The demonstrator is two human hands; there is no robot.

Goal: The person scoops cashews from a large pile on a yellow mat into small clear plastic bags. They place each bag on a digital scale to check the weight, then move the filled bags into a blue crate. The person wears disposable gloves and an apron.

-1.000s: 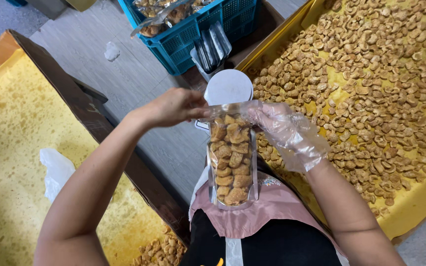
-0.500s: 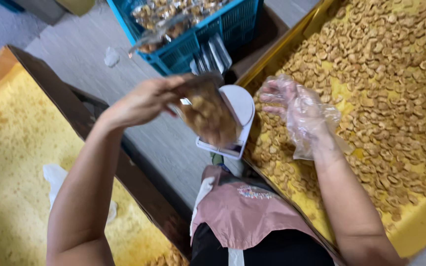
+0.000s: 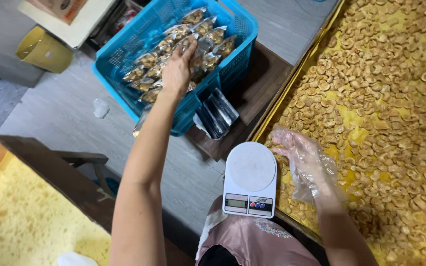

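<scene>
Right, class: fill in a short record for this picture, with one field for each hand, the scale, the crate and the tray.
left hand: left hand bare, resting on filled clear bags in the crate
right hand: right hand in a clear plastic glove, over the nuts
scale: white kitchen scale, platform bare
crate: blue plastic crate holding the bags
tray: yellow-lined tray spread with cashew-like nuts

You have one blue crate [image 3: 232,64], one white scale [image 3: 250,180], one yellow bucket [image 3: 43,49], and two yellow trays [image 3: 282,106].

Filled clear packets [image 3: 173,47] heaped in blue crate [image 3: 124,54]
</scene>
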